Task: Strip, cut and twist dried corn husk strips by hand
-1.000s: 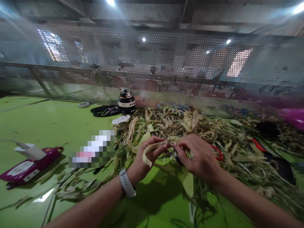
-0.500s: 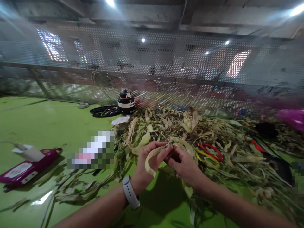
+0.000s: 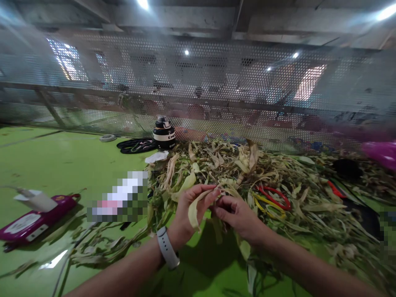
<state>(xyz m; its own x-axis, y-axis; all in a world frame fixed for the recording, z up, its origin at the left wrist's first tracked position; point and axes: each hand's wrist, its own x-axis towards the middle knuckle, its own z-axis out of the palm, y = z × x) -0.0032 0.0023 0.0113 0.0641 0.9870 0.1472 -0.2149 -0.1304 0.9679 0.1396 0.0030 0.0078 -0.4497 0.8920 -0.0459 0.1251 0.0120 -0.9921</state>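
Note:
Strips of pale corn husk (image 3: 194,211) are pinched between my two hands, close together above the green table. My left hand (image 3: 189,206), with a light wristband (image 3: 168,247) on its wrist, is closed on a husk strip that curls down over the palm. Just beside it, my right hand (image 3: 236,214) has its fingers bent together on the husks, and a long strip hangs below it. The exact fingertip grip is partly hidden. A wide heap of dried husks (image 3: 216,161) lies behind and to the right of both hands.
Red-handled scissors (image 3: 275,196) with a yellow loop lie on the heap. A black bottle (image 3: 163,134) stands at the back beside a black coiled item (image 3: 136,145). At left is a purple power strip (image 3: 40,216) with a white plug. A perforated screen (image 3: 198,90) runs behind the table (image 3: 77,159).
Both hands stay nearly in place. The fingers shift slightly on the husks, and the loop of husk above my right hand has lowered. A strip now hangs between the hands.

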